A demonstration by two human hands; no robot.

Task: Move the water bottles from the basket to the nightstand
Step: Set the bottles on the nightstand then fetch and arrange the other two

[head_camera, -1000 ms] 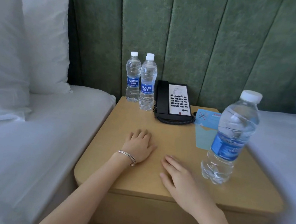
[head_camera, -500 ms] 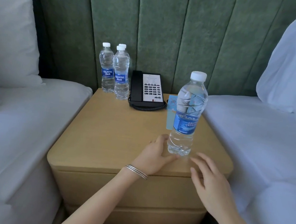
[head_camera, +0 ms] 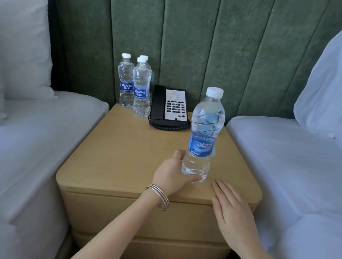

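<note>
Compared with half a second back: find left hand [head_camera: 171,172] closed further round the foot of the large water bottle [head_camera: 203,138], thumb now across its front, fingers behind. Find right hand [head_camera: 231,211] lying flatter, fingers drawn together instead of spread.

Record large water bottle upright on the counter [head_camera: 124,149] (nightstand top), near the front edge, right of centre. Read the low grip as deliberate: to steer the base while sliding or setting it square, at the cost of a tall body free to tip. Record right hand unclenched, fingers straight, palm down, just right of the bottle and apart from it. Judge it a guard against a topple toward the right bed [head_camera: 291,167], not a carrier.

Count three Aquafina bottles [head_camera: 141,90] standing tight together at the back left corner, beside the telephone [head_camera: 170,107]. Judge that cluster the likely target spot, out of the way at the rear.

Note pale blue card [head_camera: 213,152], mostly hidden behind the large water bottle. See no basket in frame; cannot tell how many bottles remain. Expect the next move to need a path past the telephone cord without nudging the cluster.
</note>
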